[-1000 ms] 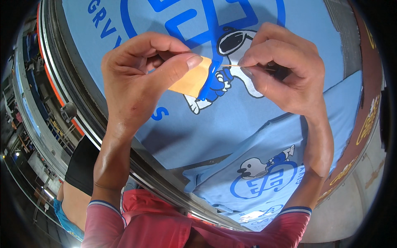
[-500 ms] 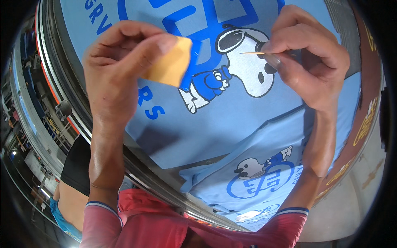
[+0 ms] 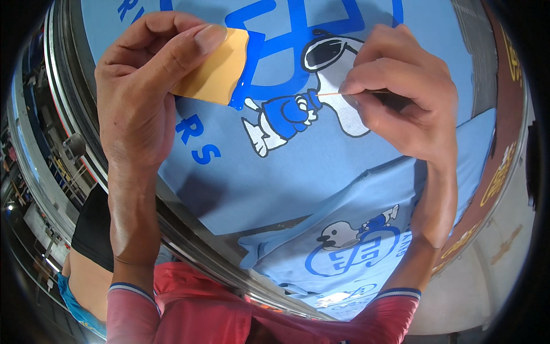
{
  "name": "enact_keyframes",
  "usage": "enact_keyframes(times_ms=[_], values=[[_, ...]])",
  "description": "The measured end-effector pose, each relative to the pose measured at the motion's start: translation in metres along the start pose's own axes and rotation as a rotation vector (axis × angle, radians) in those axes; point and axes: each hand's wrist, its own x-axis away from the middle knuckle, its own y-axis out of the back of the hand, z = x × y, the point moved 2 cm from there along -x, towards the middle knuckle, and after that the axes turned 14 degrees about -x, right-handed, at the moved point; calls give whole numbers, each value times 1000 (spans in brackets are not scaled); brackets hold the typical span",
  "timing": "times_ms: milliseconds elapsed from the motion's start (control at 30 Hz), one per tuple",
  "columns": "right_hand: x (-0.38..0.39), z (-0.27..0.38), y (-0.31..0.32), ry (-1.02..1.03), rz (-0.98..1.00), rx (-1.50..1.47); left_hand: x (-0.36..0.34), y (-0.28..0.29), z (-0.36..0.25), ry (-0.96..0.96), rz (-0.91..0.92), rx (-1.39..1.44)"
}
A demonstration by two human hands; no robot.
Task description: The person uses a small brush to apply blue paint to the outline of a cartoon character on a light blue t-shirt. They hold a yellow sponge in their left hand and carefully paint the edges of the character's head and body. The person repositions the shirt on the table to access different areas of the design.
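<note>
My left hand point(image 3: 140, 86) pinches a yellow-orange card point(image 3: 209, 77) between thumb and fingers. Wet-looking blue ink point(image 3: 247, 74) coats the card's right edge. Between the thumb and fingertips of my right hand point(image 3: 409, 94) is a thin toothpick point(image 3: 330, 93), its tip pointing left near the collar of a printed cartoon dog point(image 3: 288, 117). Whether the tip touches the print I cannot tell. The dog, white with black ears and blue clothing, lies on a light blue fabric piece point(image 3: 240, 192) with large blue lettering. My right hand covers part of its head.
A second light blue printed piece point(image 3: 344, 269) lies rumpled nearer to me, overlapping the first. A metal rail point(image 3: 189, 246) runs along the table edge. Brown printed material point(image 3: 487, 189) borders the right side. At lower left another person point(image 3: 86, 275) is partly visible.
My left hand has moved left and slightly up with the card. My right hand has come left and down, bringing the toothpick's tip from the dog's head to near its collar.
</note>
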Motion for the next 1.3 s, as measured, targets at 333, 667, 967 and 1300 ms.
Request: enact_keyframes(times_ms=[333,667,967,1300], values=[[2,4,-5,-16,15,26,-3,13,12,20,-12,-67],[6,3,-10,-26,14,64,0,15,13,34,-24,-112],[6,3,-10,-7,24,87,-1,14,13,20,0,-131],[7,1,-12,7,34,84,0,18,15,34,7,-125]])
